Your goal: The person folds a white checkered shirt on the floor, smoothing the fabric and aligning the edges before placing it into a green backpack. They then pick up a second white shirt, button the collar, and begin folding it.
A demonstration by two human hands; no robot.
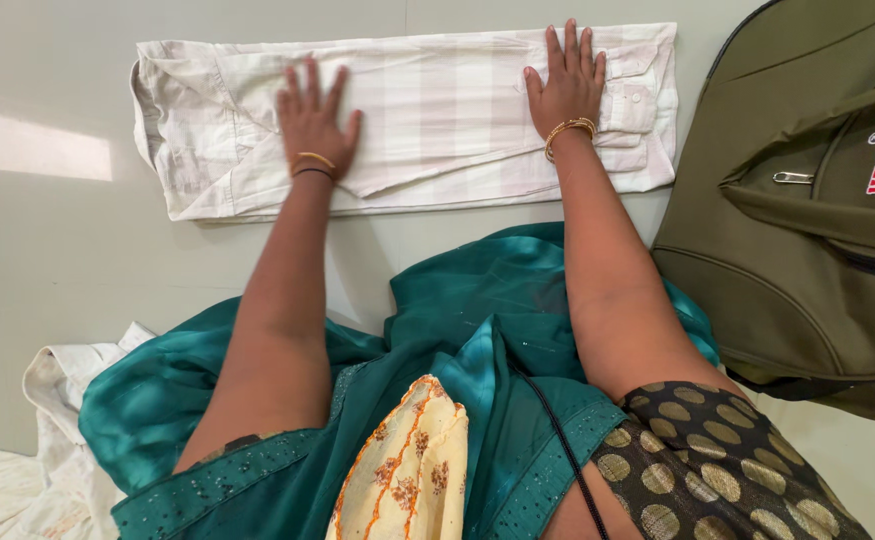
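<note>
A pale checked shirt (437,110), folded into a long narrow strip, lies flat on the light tiled floor ahead of me, its collar at the left end. My left hand (312,115) rests flat on the left part of the shirt, fingers spread. My right hand (565,85) presses flat on the right part, near a buttoned cuff. Both wrists carry thin bangles. Neither hand grips anything.
An olive-green bag (807,220) with a zipper stands on the floor at the right, close to the shirt's right end. A crumpled white cloth (37,460) lies at the lower left. My teal garment (457,330) spreads across the floor below the shirt.
</note>
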